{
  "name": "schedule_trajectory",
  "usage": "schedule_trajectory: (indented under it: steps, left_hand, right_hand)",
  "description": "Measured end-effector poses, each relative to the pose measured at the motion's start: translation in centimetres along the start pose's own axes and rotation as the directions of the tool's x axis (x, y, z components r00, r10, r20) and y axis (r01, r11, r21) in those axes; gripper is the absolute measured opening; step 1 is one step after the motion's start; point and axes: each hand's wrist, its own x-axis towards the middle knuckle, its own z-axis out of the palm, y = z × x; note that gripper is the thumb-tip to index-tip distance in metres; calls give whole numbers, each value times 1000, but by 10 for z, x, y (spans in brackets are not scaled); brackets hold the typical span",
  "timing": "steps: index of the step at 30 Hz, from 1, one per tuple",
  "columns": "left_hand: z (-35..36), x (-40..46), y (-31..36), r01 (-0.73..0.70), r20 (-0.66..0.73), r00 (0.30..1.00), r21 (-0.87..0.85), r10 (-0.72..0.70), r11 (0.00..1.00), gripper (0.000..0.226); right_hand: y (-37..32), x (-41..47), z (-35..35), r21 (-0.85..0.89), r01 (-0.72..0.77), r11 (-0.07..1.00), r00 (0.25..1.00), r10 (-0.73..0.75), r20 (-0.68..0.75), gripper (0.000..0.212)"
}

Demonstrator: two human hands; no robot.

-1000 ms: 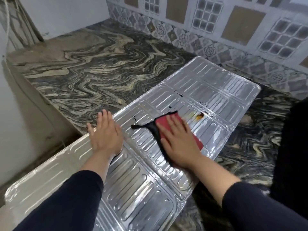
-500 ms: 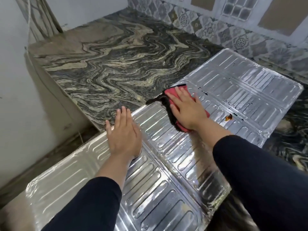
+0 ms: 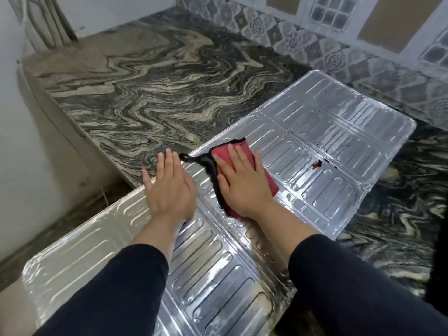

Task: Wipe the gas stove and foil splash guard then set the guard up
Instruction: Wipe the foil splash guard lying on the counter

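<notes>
Right now the foil splash guard (image 3: 315, 151) lies flat on the swirly stone counter (image 3: 155, 98), stretched out in three shiny panels. Its far end almost reaches the tiled wall (image 3: 363, 57). Its near end sticks out past the counter's front edge, over the floor side.

The left hand (image 3: 169, 187) is spread wide and flat, palm down, on the guard's long left edge. Its fingertips go a little past that edge, over the counter. It grips nothing.

The right hand (image 3: 242, 183) is flat too, fingers together, pressing on a red cloth (image 3: 269, 183) with a black border. The cloth sits on the middle panel, near the guard's left edge. A thin black loop of the cloth pokes out toward the left hand, and the two hands are close together.

A small brown spot (image 3: 316, 164) sits on the foil just to the right of the cloth, near a fold line, with tiny black specks around it.

To the left of the guard the counter is wide open and bare, all the way back to the white wall (image 3: 121, 10). On the right only a narrow strip of counter shows beside the guard's long edge.
</notes>
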Motion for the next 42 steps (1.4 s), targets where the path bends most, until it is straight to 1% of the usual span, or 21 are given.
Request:
schedule_trajectory:
  steps: [2, 4, 5, 8, 10, 12, 14, 16, 17, 20, 23, 25, 27, 29, 31, 33, 38, 42]
  left_hand:
    - [0, 0, -1, -10, 3, 1000, -5, 10, 1000, 57]
    - [0, 1, -3, -15, 13, 1000, 6, 15, 1000, 57]
    - [0, 1, -5, -15, 17, 1000, 18, 15, 1000, 57]
    - [1, 3, -8, -29, 29, 999, 32, 28, 999, 56]
    - [0, 5, -8, -45, 49, 998, 33, 43, 998, 56]
    - [-5, 11, -11, -38, 77, 996, 43, 35, 998, 57]
    - [-14, 20, -15, 39, 82, 996, 76, -45, 996, 59]
    - [-23, 27, -12, 111, 52, 992, 91, -116, 990, 60]
    - [-27, 27, -5, 91, 45, 995, 80, -94, 993, 60]
    - [-27, 28, 32, -84, 57, 995, 15, 83, 996, 58]
    - [-12, 30, 55, -118, 97, 987, -78, 125, 990, 57]
    - [-1, 31, 55, -138, 95, 985, -81, 145, 987, 59]
    - [5, 31, 52, -155, 75, 984, -82, 161, 985, 63]
    - [5, 30, 49, -168, 61, 983, -81, 173, 982, 69]
    - [5, 31, 50, -181, 50, 982, -67, 185, 981, 72]
    - [5, 32, 50, -186, 44, 981, -49, 188, 981, 76]
    - [10, 34, 50, -172, 41, 984, -3, 172, 985, 81]
    - [10, 33, 50, -174, 23, 985, -1, 174, 985, 80]
  right_hand:
    - [18, -22, -6, -7, 71, 997, 996, -70, 48, 52]
    - [54, -38, -15, -16, 63, 998, 997, -62, 55, 50]
    - [77, -45, -19, -24, 19, 1000, 999, -18, 49, 50]
    - [142, -54, -30, -53, -200, 978, 978, 202, 54, 55]
    - [157, -55, -33, -84, -291, 953, 953, 296, 58, 55]
    - [143, -57, -31, -82, -329, 941, 943, 332, 35, 53]
    - [110, -63, -25, -36, -351, 936, 936, 351, 5, 53]
    - [70, -74, -17, 8, -357, 934, 934, 358, -24, 55]
    - [48, -79, -13, 22, -354, 935, 934, 355, -36, 57]
    - [-6, -90, 1, 59, -359, 931, 930, 362, -59, 59]
    - [-21, -92, 8, 49, -383, 922, 920, 386, -73, 59]
    - [-13, -92, 9, 37, -365, 930, 927, 367, -80, 58]
    - [2, -92, 4, 12, -303, 953, 950, 303, -80, 58]
    - [26, -87, -5, -16, -283, 959, 959, 282, -31, 58]
    - [60, -75, -13, -25, -349, 937, 937, 350, 0, 58]
    - [97, -61, -21, -40, -421, 906, 907, 421, -7, 58]
    - [194, -37, -35, -93, -522, 848, 852, 522, -28, 55]
    - [236, -23, -41, -104, -595, 797, 804, 592, -60, 51]
